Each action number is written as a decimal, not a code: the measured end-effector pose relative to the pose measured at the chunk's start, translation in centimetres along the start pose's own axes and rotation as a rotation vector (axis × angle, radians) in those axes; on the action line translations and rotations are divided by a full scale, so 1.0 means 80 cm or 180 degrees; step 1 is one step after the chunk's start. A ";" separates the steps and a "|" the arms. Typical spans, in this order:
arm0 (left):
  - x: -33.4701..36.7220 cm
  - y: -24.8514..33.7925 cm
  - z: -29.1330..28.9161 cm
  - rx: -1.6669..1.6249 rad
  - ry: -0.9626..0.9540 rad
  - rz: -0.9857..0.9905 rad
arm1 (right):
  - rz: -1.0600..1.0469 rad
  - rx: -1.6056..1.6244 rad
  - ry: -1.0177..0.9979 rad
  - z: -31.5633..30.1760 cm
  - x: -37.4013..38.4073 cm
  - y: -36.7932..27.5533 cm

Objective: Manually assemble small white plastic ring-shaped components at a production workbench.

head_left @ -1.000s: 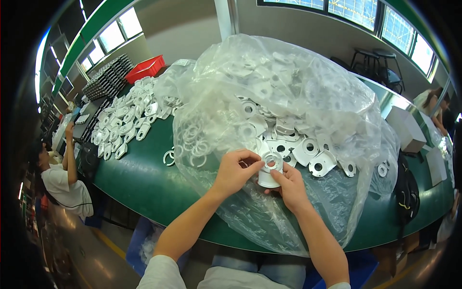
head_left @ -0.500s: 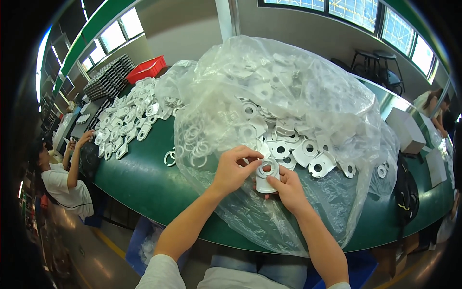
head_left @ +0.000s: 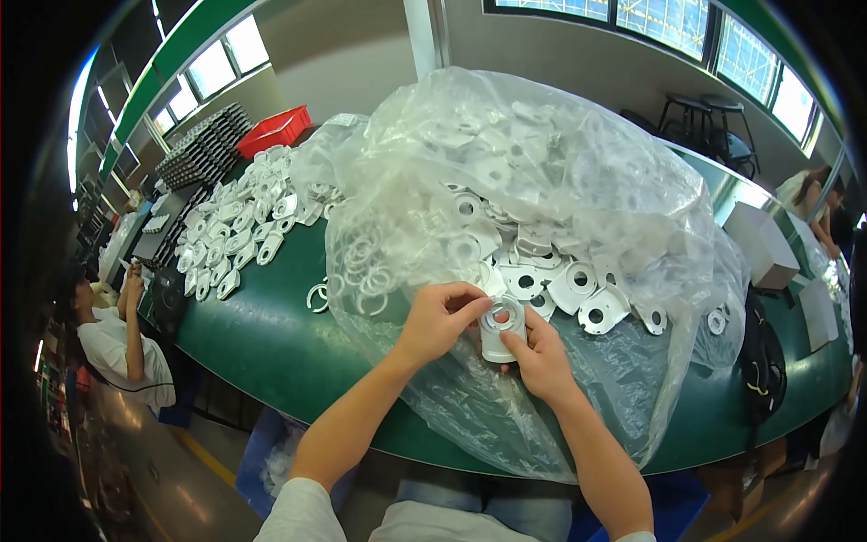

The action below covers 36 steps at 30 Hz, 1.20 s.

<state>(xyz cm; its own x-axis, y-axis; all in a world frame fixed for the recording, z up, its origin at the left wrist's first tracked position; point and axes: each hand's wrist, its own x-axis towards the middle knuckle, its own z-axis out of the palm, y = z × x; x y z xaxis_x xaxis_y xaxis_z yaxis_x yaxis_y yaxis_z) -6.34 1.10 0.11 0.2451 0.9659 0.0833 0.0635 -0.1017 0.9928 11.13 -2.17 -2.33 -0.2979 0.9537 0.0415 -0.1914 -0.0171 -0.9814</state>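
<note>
One white part (head_left: 496,348), round-holed, between both hands. Gripped in right hand (head_left: 545,357): thumb on top, fingers curled beneath. At its upper-left rim, left hand (head_left: 437,322): thumb and forefinger tips together, firmness of hold unclear. Beyond right hand: similar white plates (head_left: 616,308), loose. Beyond both: clear plastic bag (head_left: 390,172), heaped. Left of left hand: pale rings (head_left: 369,311).

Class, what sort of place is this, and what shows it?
Probably a factory workshop: many similar white parts lie piled on a green bench, with stacked trays towards the far left.
</note>
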 end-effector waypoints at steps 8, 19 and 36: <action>-0.005 0.003 0.000 0.0191 0.0072 0.0071 | 0.0077 0.0714 -0.0122 0.009 -0.001 -0.005; -0.011 0.012 0.013 0.0415 0.0084 0.0471 | -0.0159 0.0099 0.0344 0.000 0.001 -0.002; -0.010 0.024 -0.001 0.0433 -0.0385 0.0701 | -0.0652 -0.0716 0.0162 0.005 -0.003 -0.002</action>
<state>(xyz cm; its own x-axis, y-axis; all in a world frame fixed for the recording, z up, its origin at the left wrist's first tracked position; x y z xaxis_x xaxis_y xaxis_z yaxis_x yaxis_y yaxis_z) -6.51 0.19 1.93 0.3804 0.8825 0.2766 0.1231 -0.3447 0.9306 10.84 -2.51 -2.11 -0.2262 0.9444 0.2388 -0.0291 0.2384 -0.9707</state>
